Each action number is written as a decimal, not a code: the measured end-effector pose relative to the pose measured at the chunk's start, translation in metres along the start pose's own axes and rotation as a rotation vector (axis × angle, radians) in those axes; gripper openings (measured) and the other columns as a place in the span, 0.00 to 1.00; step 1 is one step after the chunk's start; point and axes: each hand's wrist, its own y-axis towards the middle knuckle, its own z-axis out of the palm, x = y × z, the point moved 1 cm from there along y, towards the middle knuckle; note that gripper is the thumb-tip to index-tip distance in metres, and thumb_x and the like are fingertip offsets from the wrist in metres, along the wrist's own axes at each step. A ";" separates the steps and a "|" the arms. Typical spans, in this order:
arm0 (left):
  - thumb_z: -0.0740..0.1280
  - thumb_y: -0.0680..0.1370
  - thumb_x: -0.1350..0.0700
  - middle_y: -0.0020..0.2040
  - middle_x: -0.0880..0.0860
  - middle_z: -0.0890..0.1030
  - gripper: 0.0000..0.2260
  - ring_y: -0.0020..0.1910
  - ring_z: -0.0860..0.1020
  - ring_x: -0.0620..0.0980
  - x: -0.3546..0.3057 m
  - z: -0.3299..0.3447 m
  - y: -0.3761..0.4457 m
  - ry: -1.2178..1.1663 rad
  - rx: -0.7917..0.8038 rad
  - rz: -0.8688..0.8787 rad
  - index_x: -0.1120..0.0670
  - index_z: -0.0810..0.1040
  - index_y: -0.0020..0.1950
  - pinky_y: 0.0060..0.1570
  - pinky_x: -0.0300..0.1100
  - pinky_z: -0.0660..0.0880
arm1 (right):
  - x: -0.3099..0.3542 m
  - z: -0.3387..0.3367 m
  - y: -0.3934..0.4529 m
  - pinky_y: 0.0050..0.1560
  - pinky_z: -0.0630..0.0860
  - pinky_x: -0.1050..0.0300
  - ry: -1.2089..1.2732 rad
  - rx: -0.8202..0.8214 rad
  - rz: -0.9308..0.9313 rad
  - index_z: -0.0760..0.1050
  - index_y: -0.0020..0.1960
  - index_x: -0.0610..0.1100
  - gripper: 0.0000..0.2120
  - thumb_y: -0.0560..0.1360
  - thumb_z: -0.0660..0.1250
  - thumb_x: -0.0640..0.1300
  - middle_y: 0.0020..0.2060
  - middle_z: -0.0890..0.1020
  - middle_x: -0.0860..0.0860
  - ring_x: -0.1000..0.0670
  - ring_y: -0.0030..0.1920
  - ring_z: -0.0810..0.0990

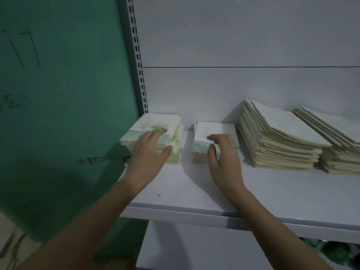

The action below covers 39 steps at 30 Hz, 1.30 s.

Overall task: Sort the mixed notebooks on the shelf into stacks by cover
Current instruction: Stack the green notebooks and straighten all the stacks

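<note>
Shelf [272, 191]: one pale grey shelf board is being shown, with a white back panel behind it and a slotted upright at its left rear corner.
Green wall [58, 94]: one green surface with dark scribbled marks is being seen to the left of the shelf.
Notebook stacks: four are being counted on the shelf, in a row from its left end to its right.
Tall cream stack [282, 145]: the highest of the four is being seen right of the shelf's middle, its top cover plain and pale, its upper books sloping down toward the front.
Far-right stack [339, 149]: a second plain cream stack is being cut off by the frame at the shelf's right.
Left stack [153, 121]: white covers with a green blotch and a pale green band are being shown at the shelf's left end.
Small stack [212, 129]: a white cover with a green band is being seen just left of the tall cream stack.
Left hand [148, 151]: it is being laid flat on the left stack, fingers straight, nothing being gripped.
Right hand [222, 154]: it is being cupped over the small stack, fingers loosely bent; whether the stack is being gripped cannot be told.
</note>
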 end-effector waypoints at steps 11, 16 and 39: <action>0.64 0.80 0.46 0.69 0.54 0.72 0.24 0.67 0.72 0.52 0.121 -0.072 0.044 -0.192 0.096 -0.368 0.55 0.67 0.73 0.68 0.50 0.68 | 0.105 0.111 0.067 0.70 0.62 0.46 -0.425 0.630 -0.160 0.61 0.75 0.47 0.34 0.76 0.59 0.65 0.74 0.64 0.47 0.45 0.73 0.60; 0.60 0.82 0.48 0.60 0.49 0.78 0.11 0.59 0.76 0.48 0.149 -0.080 0.060 -0.366 0.182 -0.346 0.50 0.76 0.61 0.61 0.45 0.71 | 0.090 0.145 0.057 0.75 0.53 0.39 -0.634 0.765 -0.100 0.50 0.78 0.48 0.47 0.70 0.59 0.74 0.77 0.56 0.47 0.42 0.76 0.53; 0.62 0.79 0.62 0.47 0.55 0.86 0.09 0.41 0.85 0.52 0.165 -0.126 0.082 -1.150 0.481 -0.645 0.57 0.77 0.58 0.35 0.46 0.82 | 0.127 0.142 0.038 0.72 0.64 0.49 0.027 0.406 0.119 0.66 0.73 0.55 0.31 0.75 0.53 0.70 0.71 0.68 0.58 0.58 0.68 0.66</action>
